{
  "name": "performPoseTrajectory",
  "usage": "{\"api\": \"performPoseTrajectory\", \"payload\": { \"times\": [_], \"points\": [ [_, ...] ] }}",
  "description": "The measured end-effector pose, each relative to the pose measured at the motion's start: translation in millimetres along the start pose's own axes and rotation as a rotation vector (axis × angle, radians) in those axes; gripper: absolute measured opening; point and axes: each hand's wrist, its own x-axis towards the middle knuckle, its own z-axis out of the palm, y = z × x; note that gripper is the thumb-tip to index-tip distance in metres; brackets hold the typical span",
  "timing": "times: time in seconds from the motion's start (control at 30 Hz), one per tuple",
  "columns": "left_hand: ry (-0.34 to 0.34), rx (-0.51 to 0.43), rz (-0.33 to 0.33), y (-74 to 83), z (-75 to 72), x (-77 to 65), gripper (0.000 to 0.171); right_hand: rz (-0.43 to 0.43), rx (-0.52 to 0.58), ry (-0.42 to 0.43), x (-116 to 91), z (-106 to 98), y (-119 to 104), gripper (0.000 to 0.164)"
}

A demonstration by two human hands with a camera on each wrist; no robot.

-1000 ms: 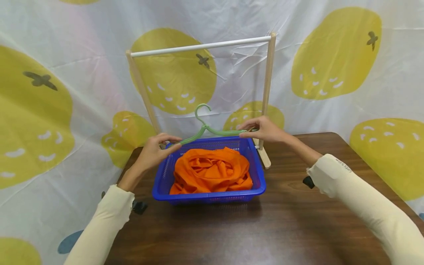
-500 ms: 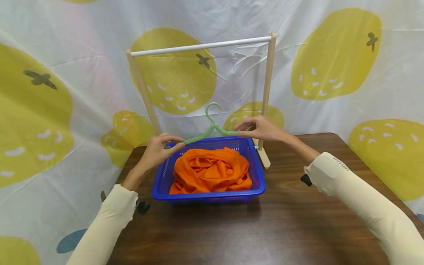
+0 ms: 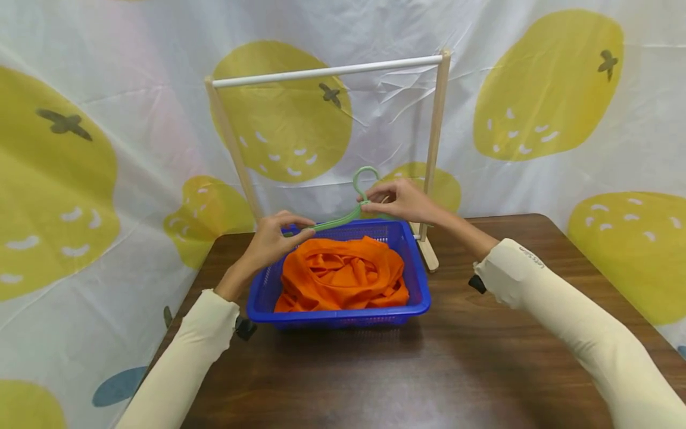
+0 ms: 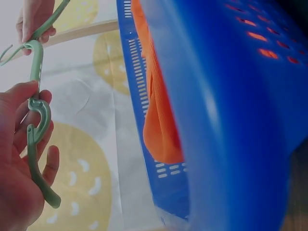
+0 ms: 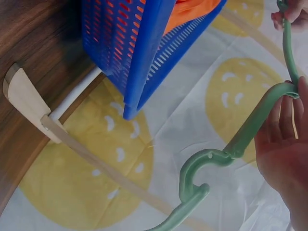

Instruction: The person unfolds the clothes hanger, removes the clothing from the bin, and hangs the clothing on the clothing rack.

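Both hands are on it, folks: one slim, pale green plastic clothes hanger, up in the air by the back edge of a rectangular blue plastic basket with slotted sides! The hook points upward, and there's a gap between hanger and basket. On the left, the left hand pinches one arm of the hanger between thumb and fingers, and the end of that arm, with its C-shaped bend, runs on past the palm. And over here the right hand has it by the neck, just under the hook, thumb and fingertips clamped on the plastic, while the other arm pokes out beyond, its tip free.

Down in the basket sits a bright orange heap of fabric, folds rumpled around a hollow in the middle. Behind it all stands a small rack: a white round bar across two pale wooden posts, the hook well below that bar. One flat wooden foot rests on the dark brown wood-grain table, just beside the basket. Cream sleeves run down both forearms, a small black device at each cuff, and a white sheet printed with big yellow fruit fills the background!
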Motion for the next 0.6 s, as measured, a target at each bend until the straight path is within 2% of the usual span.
{"api": "performPoseTrajectory", "payload": {
  "times": [0.2, 0.43, 0.6],
  "points": [
    [-0.032, 0.013, -0.014, -1.8, -1.5, 1.3, 0.021, -0.007, -0.026, 0.006, -5.5, -5.3, 3.0, 0.018],
    [-0.077, 0.047, -0.097, -14.8, -10.6, -5.7, 0.028, 0.039, -0.069, 0.051, -21.4, -16.6, 14.6, 0.028],
    [-0.074, 0.078, -0.102, -21.5, -13.2, -10.4, 0.028, 0.072, -0.061, 0.073, -33.5, -22.2, 22.9, 0.026]
  ]
}}
